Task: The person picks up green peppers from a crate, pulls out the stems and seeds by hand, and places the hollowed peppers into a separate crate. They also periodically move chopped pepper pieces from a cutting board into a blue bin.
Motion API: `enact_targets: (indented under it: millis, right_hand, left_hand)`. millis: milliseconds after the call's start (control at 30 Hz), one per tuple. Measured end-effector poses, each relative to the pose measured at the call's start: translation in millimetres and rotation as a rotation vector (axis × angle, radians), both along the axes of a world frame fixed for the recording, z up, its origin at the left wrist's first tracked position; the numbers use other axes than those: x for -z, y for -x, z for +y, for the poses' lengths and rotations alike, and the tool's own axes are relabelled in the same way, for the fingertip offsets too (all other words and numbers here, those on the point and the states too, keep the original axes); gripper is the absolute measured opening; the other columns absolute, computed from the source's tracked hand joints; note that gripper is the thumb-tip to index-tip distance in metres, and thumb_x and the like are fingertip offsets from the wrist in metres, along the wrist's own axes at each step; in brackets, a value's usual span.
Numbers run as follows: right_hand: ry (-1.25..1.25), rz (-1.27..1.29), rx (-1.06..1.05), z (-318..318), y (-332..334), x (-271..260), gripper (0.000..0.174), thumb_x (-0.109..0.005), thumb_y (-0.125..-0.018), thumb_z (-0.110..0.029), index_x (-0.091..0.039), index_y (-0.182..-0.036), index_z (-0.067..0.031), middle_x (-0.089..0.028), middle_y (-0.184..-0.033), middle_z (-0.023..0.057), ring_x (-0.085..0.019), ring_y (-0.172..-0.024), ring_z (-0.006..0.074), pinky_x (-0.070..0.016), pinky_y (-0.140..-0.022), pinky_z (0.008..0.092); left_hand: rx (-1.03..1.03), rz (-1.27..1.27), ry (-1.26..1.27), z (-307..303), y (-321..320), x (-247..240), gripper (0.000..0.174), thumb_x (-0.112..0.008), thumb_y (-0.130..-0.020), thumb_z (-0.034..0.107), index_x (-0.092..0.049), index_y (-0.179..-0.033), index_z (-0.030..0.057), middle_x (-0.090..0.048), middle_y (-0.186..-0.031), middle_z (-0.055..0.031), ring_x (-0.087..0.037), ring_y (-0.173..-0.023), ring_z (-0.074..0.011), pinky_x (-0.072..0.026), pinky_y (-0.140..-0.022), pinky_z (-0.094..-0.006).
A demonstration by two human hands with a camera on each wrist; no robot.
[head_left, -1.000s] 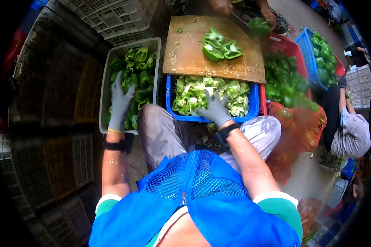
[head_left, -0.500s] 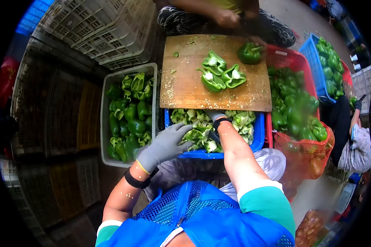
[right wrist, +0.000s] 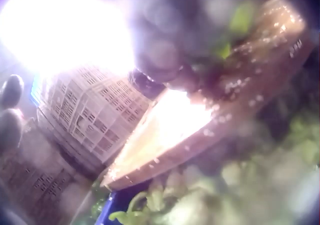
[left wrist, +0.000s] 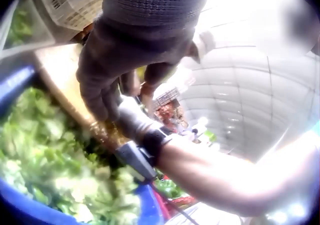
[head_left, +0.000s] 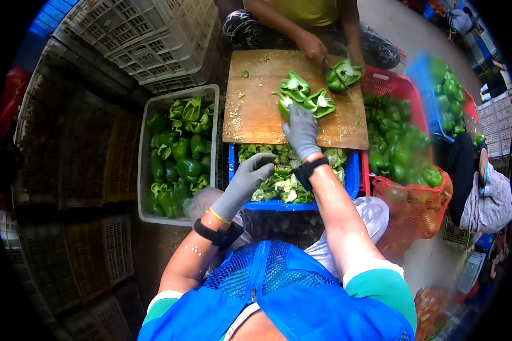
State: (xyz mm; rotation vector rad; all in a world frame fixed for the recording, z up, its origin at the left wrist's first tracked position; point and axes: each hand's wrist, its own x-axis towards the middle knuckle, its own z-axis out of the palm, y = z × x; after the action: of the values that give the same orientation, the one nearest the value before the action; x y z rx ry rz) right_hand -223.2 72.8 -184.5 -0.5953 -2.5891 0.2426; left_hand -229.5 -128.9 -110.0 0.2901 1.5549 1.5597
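Right fingers (head_left: 295,111) at three pepper pieces (head_left: 296,87)

- Head view: fisheye curvature, black corners; stacked crates (head_left: 68,148) at left dim, vest (head_left: 216,312) brightly lit.
- Haze smears the blue crate (head_left: 418,91) beyond the cutting board (head_left: 256,113)'s right edge.
- Left wrist view: overexposed roof (left wrist: 240,100), backlit left hand (left wrist: 145,45), blurred greens (left wrist: 55,155).
- Right wrist view: upper-left white glare; the board's lit surface burns out.

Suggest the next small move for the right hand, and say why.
The right hand should probably curl round the nearest cut pepper piece: its outstretched fingers are at that piece on the cutting board, and neither it nor the left hand appears to hold anything.
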Motion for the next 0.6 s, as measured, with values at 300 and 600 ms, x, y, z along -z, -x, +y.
enact_targets:
  millis: [300, 600]
  right_hand:
    - [1.173, -0.07, -0.498, -68.7, -79.9, -82.1, 0.037, -0.065, -0.083, -0.017, -0.06, -0.118, -0.0038, -0.066, -0.102, 0.0142, -0.064, -0.09, 0.0171, -0.0507, -0.076, 0.0292]
    - [0.335, -0.464, -0.41, -72.1, -104.5, -79.6, 0.054, -0.061, -0.076, -0.014, -0.047, -0.127, -0.0047, -0.065, -0.091, 0.0221, -0.065, -0.083, 0.0372, -0.0519, -0.071, 0.0458]
  left_hand:
    - [-0.411, -0.498, -0.481, 5.0, -13.1, 27.2, 0.04, -0.058, -0.093, 0.016, -0.044, -0.13, 0.016, -0.059, -0.111, -0.0055, -0.061, -0.096, -0.0191, -0.0545, -0.078, -0.0344]
    - [-0.054, -0.283, 0.026, -4.6, -50.5, 9.1, 0.068, -0.062, -0.09, 0.034, -0.024, -0.141, 0.01, -0.057, -0.101, -0.0098, -0.059, -0.079, -0.0174, -0.0508, -0.06, -0.0299]
